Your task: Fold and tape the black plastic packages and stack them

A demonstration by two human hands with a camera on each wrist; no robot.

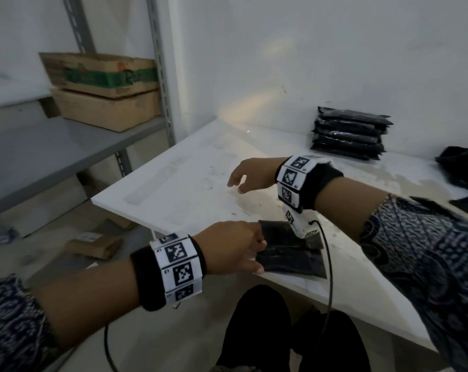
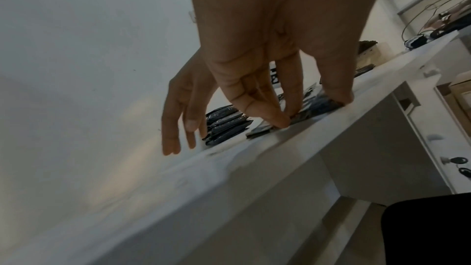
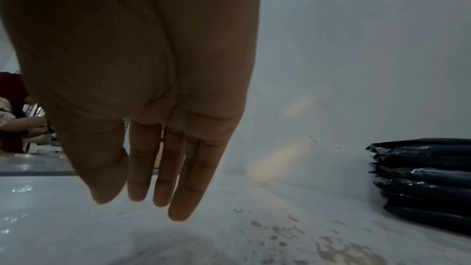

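The left hand's fingertips (image 2: 282, 121) bear down on the near edge of a flat black plastic package (image 1: 291, 253), thumb and fingers curving onto the film and pinning it at the front edge of the white table (image 1: 190, 167); from the left wrist view it reads as a press with a light pinch, though whether the thumb is hooked under the film I cannot tell. The left hand (image 1: 232, 248) sits at the package's left end, so the sheet is anchored on one side only. The right hand (image 1: 250, 175) hovers apart, above bare tabletop, fingers loose, nearly straight and holding nothing. The package looks partly folded, and no tape is visible on it or anywhere in view. To fold it well, the right hand should probably come to the free end, and the crease should be flattened with straight fingers, since glossy film tends to spring open and slide. Keeping the fold square matters, because the stack of finished packages (image 1: 350, 132) by the wall, well apart from this one, is neat and even. More loose black plastic (image 1: 458, 162) lies at the far right.
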